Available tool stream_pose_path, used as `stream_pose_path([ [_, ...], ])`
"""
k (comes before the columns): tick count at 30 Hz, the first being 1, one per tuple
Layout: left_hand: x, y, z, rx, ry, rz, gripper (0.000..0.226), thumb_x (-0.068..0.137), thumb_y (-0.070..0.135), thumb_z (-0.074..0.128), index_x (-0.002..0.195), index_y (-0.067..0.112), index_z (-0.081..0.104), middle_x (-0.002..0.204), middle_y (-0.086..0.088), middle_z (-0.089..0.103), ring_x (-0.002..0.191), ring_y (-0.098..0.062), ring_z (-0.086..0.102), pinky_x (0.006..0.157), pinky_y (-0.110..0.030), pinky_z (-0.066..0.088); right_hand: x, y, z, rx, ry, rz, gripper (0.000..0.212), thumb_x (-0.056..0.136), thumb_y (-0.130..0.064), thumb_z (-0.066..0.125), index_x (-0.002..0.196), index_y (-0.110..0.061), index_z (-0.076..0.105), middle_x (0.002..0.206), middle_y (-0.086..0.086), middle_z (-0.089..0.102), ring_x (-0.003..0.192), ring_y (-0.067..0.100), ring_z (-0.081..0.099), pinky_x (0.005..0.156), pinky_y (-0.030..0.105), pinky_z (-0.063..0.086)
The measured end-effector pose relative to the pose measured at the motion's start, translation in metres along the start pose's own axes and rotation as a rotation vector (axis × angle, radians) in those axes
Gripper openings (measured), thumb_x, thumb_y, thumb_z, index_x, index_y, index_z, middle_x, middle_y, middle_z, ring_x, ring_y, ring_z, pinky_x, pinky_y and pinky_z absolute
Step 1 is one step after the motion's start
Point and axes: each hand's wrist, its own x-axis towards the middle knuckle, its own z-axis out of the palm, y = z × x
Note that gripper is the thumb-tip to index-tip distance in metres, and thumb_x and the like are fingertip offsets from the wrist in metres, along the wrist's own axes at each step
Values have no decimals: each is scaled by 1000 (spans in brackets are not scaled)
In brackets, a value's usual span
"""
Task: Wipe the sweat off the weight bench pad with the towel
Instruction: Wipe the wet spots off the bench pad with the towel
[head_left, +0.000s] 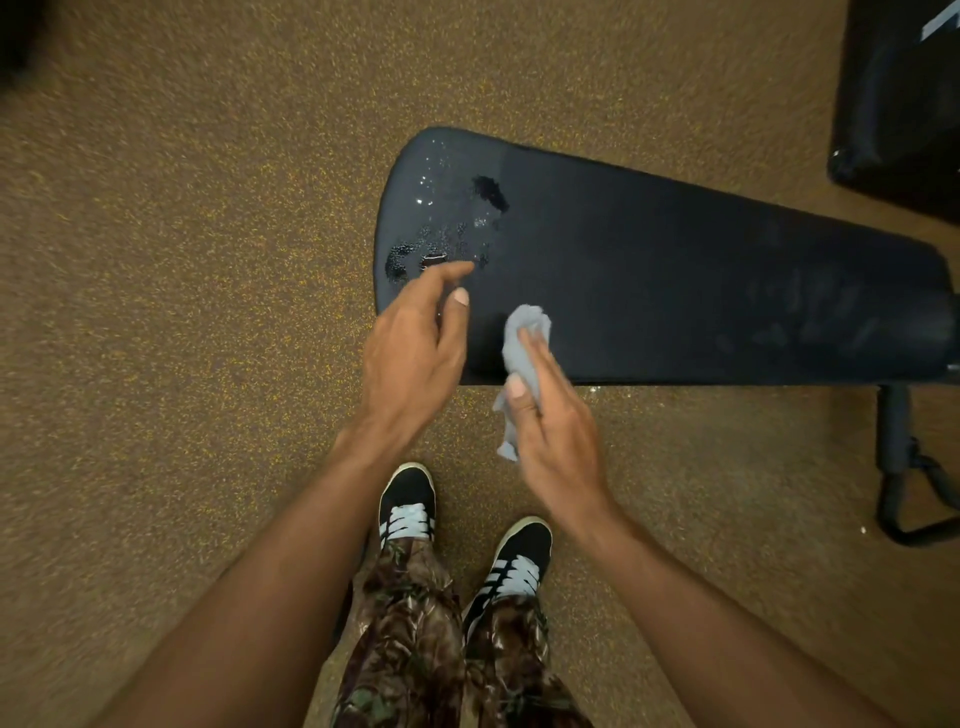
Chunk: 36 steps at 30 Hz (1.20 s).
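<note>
The towel (525, 338) is being gripped by the right hand (558, 447), the left hand (410, 358) held open, empty — the drops (441, 234) likely need flat, slow wiping.

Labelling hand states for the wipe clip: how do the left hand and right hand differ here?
The left hand is empty, fingers loosely extended; the right hand grips a bunched grey towel. The left hand reaches toward the droplets at the rounded end of the bench pad; the right hand sits further along, where the pad looks dry. Both are bare and at the pad's near edge.
</note>
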Motion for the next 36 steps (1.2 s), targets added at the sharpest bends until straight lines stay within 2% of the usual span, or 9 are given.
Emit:
stream_pose_path([
  [3,-15,12,-1,-116,-16,-85,31,100,27,46,127,31,61,109,10,70,87,-3,62,81,-33,54,5,-20,-16,381,118,174,42,104,-43,39,144,-32,45,145,-7,51,126,8,54,101,35,48],
  [7,-22,19,8,-179,-111,-190,35,97,29,54,132,33,57,124,10,65,105,-1,62,92,-43,55,20,-36,-36,1071,108,529,41,103,-39,44,127,-12,61,114,12,69,102,30,67,84,43,53],
  [10,-20,26,11,-379,-171,-355,47,92,43,61,137,33,51,119,10,64,101,-4,66,93,-41,56,27,-37,-46,1259,-11,634,50,98,-49,46,120,-10,68,118,15,70,109,34,66,100,51,49],
  [15,-13,24,11,-810,-212,-591,48,84,15,77,128,21,59,116,-8,71,103,-28,71,94,-48,56,35,-33,-51,1157,-138,606,61,87,-58,61,124,-10,65,121,17,68,107,33,68,88,47,56],
  [20,-12,24,8,-857,-170,-570,48,84,5,75,126,20,58,110,-14,72,99,-35,72,88,-53,58,34,-23,-51,823,-78,565,56,76,-23,81,123,-18,53,113,5,71,99,23,72,82,42,59],
  [25,-11,17,8,-848,-123,-543,43,86,14,76,124,25,60,122,-11,67,105,-33,69,89,-56,56,34,-12,-56,772,-29,556,19,94,-23,64,112,-16,67,105,4,75,95,22,72,78,40,57],
  [29,-14,18,9,-810,-166,-542,59,77,21,85,128,24,57,116,-1,69,101,-19,72,88,-42,59,33,-11,-57,804,-9,510,22,100,-22,54,112,-13,69,107,8,75,100,23,71,86,40,56],
  [32,-15,17,11,-774,-178,-568,60,68,20,90,120,14,61,112,-4,72,95,-20,74,85,-44,60,35,-12,-58,844,51,459,23,101,-20,51,111,-9,69,107,10,74,99,23,70,91,40,54],
  [36,-15,19,13,-751,-149,-571,48,69,20,89,106,10,60,109,-4,71,88,-20,74,77,-42,62,38,-15,-61,811,67,355,22,103,-24,49,107,-14,67,100,4,72,93,19,69,79,34,57],
])
